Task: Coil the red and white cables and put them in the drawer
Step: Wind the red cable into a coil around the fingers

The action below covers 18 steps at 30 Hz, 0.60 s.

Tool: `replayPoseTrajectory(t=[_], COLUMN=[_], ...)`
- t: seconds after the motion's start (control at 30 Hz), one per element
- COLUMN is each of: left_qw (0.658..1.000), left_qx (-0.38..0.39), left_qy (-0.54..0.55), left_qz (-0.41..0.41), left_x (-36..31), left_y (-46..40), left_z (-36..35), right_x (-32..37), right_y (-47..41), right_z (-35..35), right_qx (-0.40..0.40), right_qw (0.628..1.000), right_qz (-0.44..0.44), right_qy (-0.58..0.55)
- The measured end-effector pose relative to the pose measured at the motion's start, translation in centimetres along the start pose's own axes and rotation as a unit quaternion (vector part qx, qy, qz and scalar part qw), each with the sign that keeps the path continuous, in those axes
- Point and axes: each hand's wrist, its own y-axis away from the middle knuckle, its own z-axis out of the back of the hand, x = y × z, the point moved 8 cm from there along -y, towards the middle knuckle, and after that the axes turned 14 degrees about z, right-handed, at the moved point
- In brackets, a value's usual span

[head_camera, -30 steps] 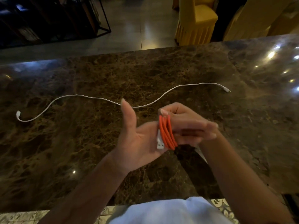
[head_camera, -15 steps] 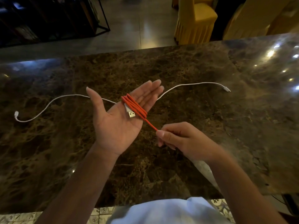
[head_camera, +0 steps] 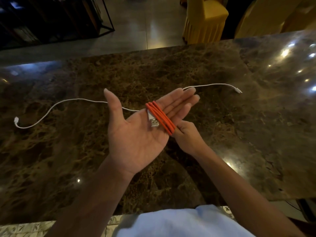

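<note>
We hold our left hand (head_camera: 136, 134) palm up over the middle of the worktop (head_camera: 171, 69), fingers straight and together, thumb spread away. The red cable (head_camera: 160, 117) is wound in several turns round those four fingers, the loops running slantwise across them near their base. Its plug (head_camera: 154, 123), white with a metal end, lies on the palm just beside the loops. Our right hand (head_camera: 188, 135) comes in at the little-finger side of the left, touching the lower end of the coil; its fingers are curled there, but whether they pinch the red cable we cannot tell, since the left hand hides the fingertips.

Behind the hands the white cable (head_camera: 68, 100) lies loose and uncoiled on the worktop, running in a long wave from near the left edge, passing behind the left hand, to a small plug toward the right. Beyond the far edge stands a yellow-covered chair (head_camera: 205, 19).
</note>
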Motion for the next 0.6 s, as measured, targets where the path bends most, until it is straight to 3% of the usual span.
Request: replayPoseTrajectory(t=[0.13,0.27,0.4,0.53,0.6], left_qw=[0.999,0.992,0.980,0.972,0.970], left_qx=[0.008,-0.086,-0.145,-0.167,-0.173], left_qy=[0.029,-0.031,-0.124,-0.162,-0.165], left_qz=[-0.040,-0.092,-0.055,-0.039,-0.036], left_x=[-1.4,-3.8,-1.9,-0.5,-0.5], left_y=[-0.4,-0.6,-1.3,-2.0,-2.4], left_z=[0.7,4.5,6.9,8.0,8.2], right_x=[-0.1,3.6,9.0,11.1,11.6], right_y=[0.1,1.5,2.8,3.0,3.3], right_z=[-0.1,0.6,2.1,5.1,6.0], right_qx=[0.027,0.085,0.101,0.028,0.011], right_qw=[1.000,0.995,0.972,0.948,0.952], right_qz=[-0.010,0.029,0.118,0.118,0.113], right_qy=[0.010,0.036,0.174,0.295,0.285])
